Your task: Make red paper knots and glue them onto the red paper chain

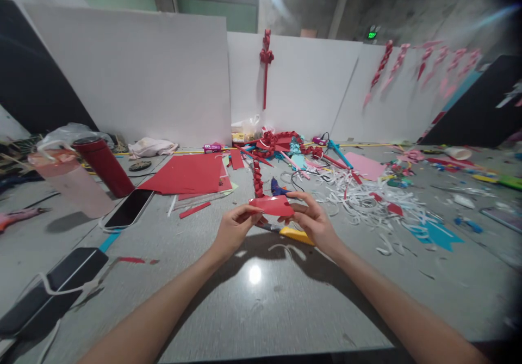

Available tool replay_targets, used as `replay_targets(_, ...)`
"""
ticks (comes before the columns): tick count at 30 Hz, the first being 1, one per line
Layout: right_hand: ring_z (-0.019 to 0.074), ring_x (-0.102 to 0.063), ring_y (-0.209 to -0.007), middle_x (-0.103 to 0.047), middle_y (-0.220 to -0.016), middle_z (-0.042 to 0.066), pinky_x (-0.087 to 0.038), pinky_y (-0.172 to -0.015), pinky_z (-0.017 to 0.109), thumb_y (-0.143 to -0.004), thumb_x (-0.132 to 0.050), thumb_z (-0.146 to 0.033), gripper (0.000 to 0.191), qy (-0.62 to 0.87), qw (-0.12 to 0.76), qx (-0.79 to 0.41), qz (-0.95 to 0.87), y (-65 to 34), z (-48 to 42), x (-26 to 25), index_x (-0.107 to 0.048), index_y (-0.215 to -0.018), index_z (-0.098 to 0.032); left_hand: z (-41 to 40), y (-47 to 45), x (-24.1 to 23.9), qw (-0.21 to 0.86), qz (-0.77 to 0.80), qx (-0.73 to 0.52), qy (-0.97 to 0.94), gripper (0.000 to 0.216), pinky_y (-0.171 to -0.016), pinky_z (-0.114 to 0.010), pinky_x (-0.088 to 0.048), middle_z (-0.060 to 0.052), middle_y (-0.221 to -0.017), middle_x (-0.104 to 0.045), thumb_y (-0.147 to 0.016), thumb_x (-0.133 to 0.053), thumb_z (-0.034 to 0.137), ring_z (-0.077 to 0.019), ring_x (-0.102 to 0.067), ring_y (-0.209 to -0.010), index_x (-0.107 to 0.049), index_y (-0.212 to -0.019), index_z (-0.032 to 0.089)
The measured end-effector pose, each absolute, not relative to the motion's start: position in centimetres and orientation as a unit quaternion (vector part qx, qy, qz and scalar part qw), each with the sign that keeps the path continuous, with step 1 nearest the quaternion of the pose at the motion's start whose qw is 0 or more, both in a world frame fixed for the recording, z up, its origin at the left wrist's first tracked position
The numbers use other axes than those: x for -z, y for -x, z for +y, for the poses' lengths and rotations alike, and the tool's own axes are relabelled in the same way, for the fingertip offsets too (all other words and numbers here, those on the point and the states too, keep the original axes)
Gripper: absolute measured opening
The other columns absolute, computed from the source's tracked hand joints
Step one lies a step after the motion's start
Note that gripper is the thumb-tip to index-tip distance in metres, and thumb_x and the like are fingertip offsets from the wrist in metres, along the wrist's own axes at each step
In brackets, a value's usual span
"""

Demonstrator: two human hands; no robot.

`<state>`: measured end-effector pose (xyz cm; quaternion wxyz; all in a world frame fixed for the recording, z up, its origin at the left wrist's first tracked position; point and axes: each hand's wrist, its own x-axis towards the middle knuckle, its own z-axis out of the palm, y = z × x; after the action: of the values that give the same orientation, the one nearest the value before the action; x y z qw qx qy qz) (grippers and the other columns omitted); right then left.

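Note:
A small piece of red paper [272,205] is held above the grey table [253,298], between both hands. My left hand [234,228] pinches its left end with closed fingers. My right hand [312,220] grips its right end, fingers curled over the top edge. Just under my right hand lies a yellow-handled tool [297,235] on the table. A folded red paper chain [258,178] stands right behind the held piece.
Red paper sheets [185,173] lie at the left centre, a phone [129,208] and two cups [87,176] further left. White paper scraps [367,201] litter the right side. White boards [134,75] with red and pink hangings wall off the back.

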<state>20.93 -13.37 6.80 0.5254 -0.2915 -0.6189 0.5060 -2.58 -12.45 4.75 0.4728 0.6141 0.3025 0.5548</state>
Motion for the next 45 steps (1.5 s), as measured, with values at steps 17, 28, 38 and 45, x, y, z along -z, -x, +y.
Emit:
replay_targets(17, 0.0239, -0.073, -0.081, -0.079, -0.084, 0.005, -0.056, -0.078, 0.035, -0.09, -0.072, -0.05, 0.031, 0.436, 0.507, -0.365, -0.648, -20.8, -13.2, -6.5, -0.082, -0.085, -0.022, -12.3, 2.3, -5.2, 0.568, 0.312, -0.518, -0.559, 0.036, -0.082, -0.041, -0.066, -0.011, -0.084, -0.08, -0.077, -0.086, 0.044, -0.0259, -0.079, -0.081, -0.076, -0.087, 0.012)
replay_targets(28, 0.0209, -0.072, -0.076, -0.076, -0.081, 0.005, -0.056, -0.074, 0.033, -0.089, -0.077, -0.047, 0.026, 0.424, 0.552, -0.381, -0.609, -19.9, -13.7, -6.4, -0.077, -0.09, -0.021, -12.6, 2.0, -5.0, 0.555, 0.33, -0.523, -0.557, 0.031, -0.08, -0.039, -0.065, -0.01, -0.081, -0.079, -0.085, -0.08, 0.044, -0.0247, -0.079, -0.077, -0.073, -0.086, 0.014)
replay_targets(38, 0.0221, -0.072, -0.088, -0.078, -0.099, 0.007, -0.058, -0.085, 0.036, -0.081, -0.084, -0.046, 0.026, 0.429, 0.599, -0.361, -0.572, -19.7, -13.5, -5.7, -0.077, -0.089, -0.022, -12.7, 1.6, -4.8, 0.517, 0.349, -0.562, -0.543, 0.03, -0.074, -0.032, -0.063, -0.005, -0.076, -0.077, -0.082, -0.084, 0.037, -0.0221, -0.078, -0.075, -0.061, -0.081, 0.017)
replay_targets(45, 0.021, -0.073, -0.081, -0.076, -0.087, 0.005, -0.06, -0.08, 0.035, -0.077, -0.088, -0.047, 0.034, 0.424, 0.612, -0.393, -0.54, -19.2, -13.8, -6.0, -0.07, -0.089, -0.022, -12.8, 1.2, -4.9, 0.555, 0.306, -0.582, -0.509, 0.049, -0.07, -0.036, -0.065, 0.001, -0.079, -0.076, -0.079, -0.086, 0.034, -0.0211, -0.077, -0.066, -0.049, -0.108, 0.021)
